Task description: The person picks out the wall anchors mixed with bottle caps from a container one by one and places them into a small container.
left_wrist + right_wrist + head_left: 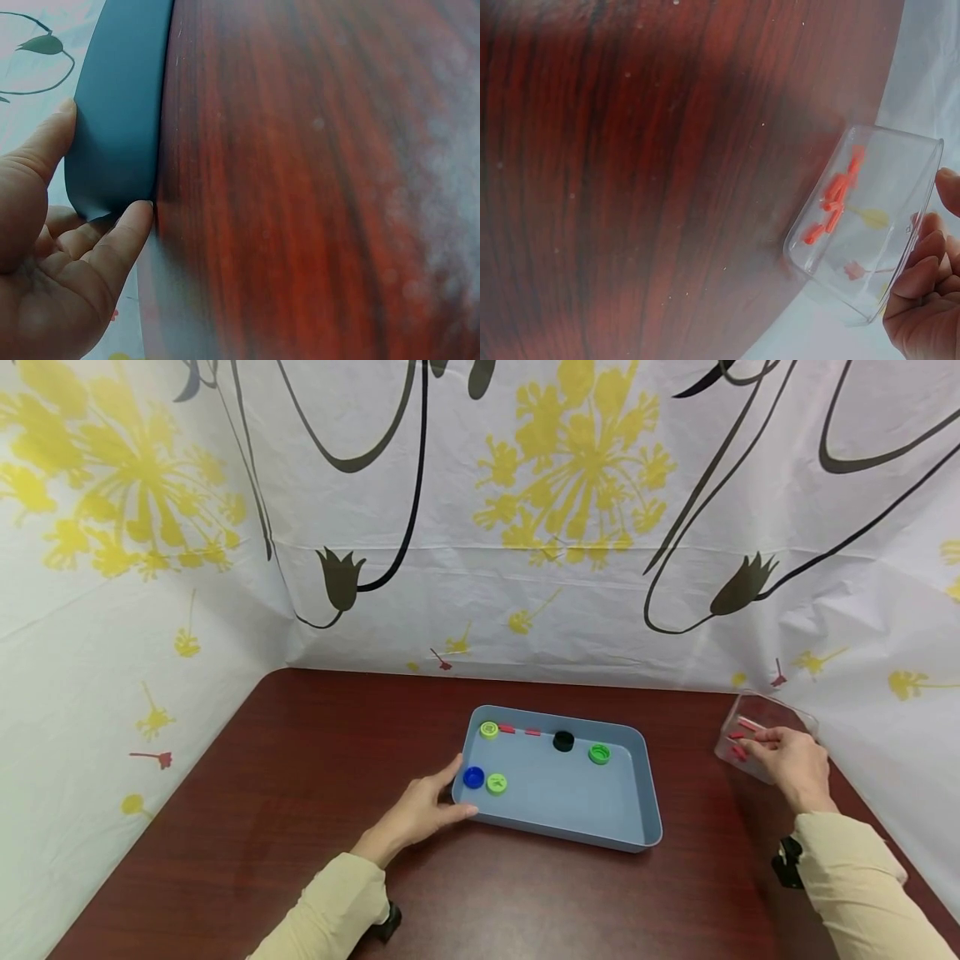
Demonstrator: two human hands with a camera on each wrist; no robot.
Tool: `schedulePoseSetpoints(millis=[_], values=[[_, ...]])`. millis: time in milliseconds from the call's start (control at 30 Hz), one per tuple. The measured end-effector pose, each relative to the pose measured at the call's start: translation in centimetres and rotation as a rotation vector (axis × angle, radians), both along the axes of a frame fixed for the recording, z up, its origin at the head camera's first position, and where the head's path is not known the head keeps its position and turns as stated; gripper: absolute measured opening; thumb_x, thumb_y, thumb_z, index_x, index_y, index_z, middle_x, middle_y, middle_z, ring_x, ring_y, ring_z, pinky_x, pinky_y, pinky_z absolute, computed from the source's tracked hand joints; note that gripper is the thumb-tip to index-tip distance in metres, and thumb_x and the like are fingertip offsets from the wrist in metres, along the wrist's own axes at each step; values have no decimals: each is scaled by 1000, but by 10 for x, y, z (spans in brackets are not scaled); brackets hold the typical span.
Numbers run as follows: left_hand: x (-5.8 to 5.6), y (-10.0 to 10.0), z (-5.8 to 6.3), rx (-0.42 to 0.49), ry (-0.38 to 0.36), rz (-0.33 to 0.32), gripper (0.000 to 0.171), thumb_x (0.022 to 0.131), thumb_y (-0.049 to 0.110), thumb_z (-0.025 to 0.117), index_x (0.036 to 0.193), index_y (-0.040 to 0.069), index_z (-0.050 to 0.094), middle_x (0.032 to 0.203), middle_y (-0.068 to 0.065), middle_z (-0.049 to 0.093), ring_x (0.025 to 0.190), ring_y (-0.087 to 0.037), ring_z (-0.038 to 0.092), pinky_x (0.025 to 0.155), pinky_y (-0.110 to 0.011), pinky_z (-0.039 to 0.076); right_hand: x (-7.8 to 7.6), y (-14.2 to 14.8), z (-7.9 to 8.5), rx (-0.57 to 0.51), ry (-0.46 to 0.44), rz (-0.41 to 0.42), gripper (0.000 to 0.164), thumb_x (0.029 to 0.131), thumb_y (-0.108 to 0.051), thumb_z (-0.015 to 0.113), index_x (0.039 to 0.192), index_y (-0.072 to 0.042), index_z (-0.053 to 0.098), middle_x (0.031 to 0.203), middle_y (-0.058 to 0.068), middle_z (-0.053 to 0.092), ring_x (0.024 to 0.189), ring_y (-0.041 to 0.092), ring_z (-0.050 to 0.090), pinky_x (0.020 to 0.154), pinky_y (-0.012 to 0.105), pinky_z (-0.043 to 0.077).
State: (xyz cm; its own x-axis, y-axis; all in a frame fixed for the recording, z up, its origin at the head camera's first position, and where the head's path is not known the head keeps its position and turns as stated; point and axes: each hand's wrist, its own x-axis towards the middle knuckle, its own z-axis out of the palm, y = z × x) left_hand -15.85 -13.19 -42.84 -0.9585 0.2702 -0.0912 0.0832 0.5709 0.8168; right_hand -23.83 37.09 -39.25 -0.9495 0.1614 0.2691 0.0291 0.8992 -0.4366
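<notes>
At the left end of a blue-grey tray [558, 835], my left hand [412, 814] holds the near corner between thumb and fingers. The left wrist view shows these fingers [131, 232] around the tray's corner [120, 112]. Inside the tray lie a dark blue cap [473, 777], two yellow-green caps, a green cap [599, 753], a black cap [563, 741] and two short red pieces [532, 732]. My right hand [798, 764] reaches over a clear plastic box [877, 135], fingers loosely bent at its opening. Several red pieces [832, 195] lie in the box; none shows between the fingers.
The dark reddish wooden table [300, 760] carries the tray near its middle and the clear box at the far right edge. White cloth [450, 568] with yellow and dark plant prints hangs behind and along both sides.
</notes>
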Motion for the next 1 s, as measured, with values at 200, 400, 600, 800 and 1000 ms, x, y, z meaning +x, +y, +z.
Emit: schedulePoseSetpoints(millis=[200, 400, 600, 800, 1000], values=[[0, 0, 0, -6, 1, 0, 87, 88, 36, 73, 156, 12, 25, 157, -13, 36, 144, -31, 38, 112, -51, 39, 0, 1, 0, -4, -16, -11, 31, 89, -17, 69, 97, 13, 67, 88, 30, 70, 80, 47, 59, 55, 34, 38], [0, 1, 0, -8, 0, -7, 87, 88, 36, 73, 156, 12, 25, 157, -14, 36, 144, -31, 38, 112, -51, 39, 2, -3, 2, -12, 54, -16, 29, 90, -16, 68, 99, 12, 69, 81, 26, 71, 60, 15, 56, 51, 27, 35], [0, 0, 2, -9, 1, -3, 87, 88, 34, 73, 156, 11, 24, 158, -13, 34, 145, -31, 36, 112, -51, 39, -4, -36, 18, -111, 173, -6, 26, 91, -18, 69, 99, 6, 71, 58, -4, 63, 50, -18, 35, 58, 23, 33], [1, 0, 1, -4, -5, -5, 86, 88, 34, 72, 156, 11, 24, 158, -13, 34, 145, -32, 37, 112, -51, 39, -14, -93, 29, -199, 187, 59, 25, 91, -22, 70, 98, 2, 72, 63, -4, 60, 48, -9, 39, 49, 17, 34], [1, 1, 1, -2, -9, -1, 86, 88, 35, 72, 156, 12, 25, 158, -13, 35, 144, -32, 38, 111, -51, 40, -21, -149, 30, -261, 133, 154, 25, 92, -23, 69, 102, 0, 72, 78, 15, 66, 53, -5, 42, 50, 19, 37]])
